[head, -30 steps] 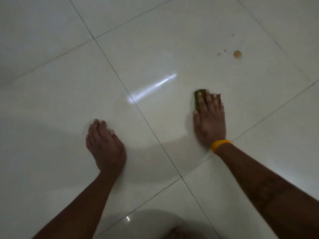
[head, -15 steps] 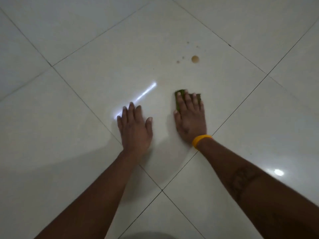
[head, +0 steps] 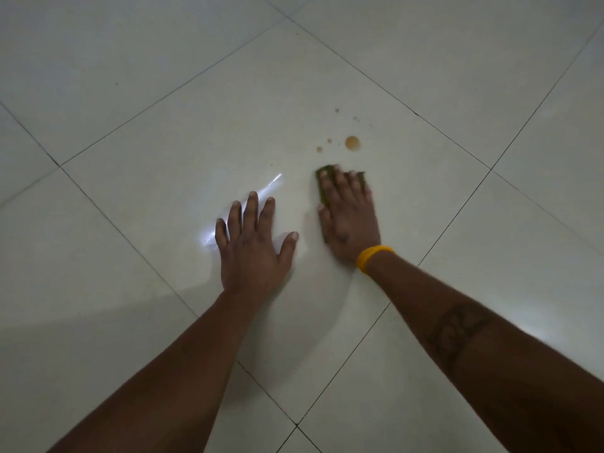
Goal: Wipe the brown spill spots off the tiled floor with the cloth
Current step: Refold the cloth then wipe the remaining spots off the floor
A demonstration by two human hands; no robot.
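A green cloth (head: 325,188) lies flat on the white tiled floor (head: 183,132), mostly covered by my right hand (head: 348,217), which presses down on it with the fingers together. A yellow band sits on that wrist. Just beyond the fingertips is a round brown spill spot (head: 352,142), with smaller brown drops (head: 319,149) to its left and further back. The cloth's front edge stops a short way before them. My left hand (head: 253,246) rests flat on the same tile, fingers spread, holding nothing.
Dark grout lines (head: 454,207) cross the floor diagonally around the tile. A bright streak of reflected light (head: 271,186) lies just beyond my left fingers.
My left hand has moved in from the far left tile to beside the right hand and spread its fingers. The right hand with the cloth has edged closer to the brown spots.
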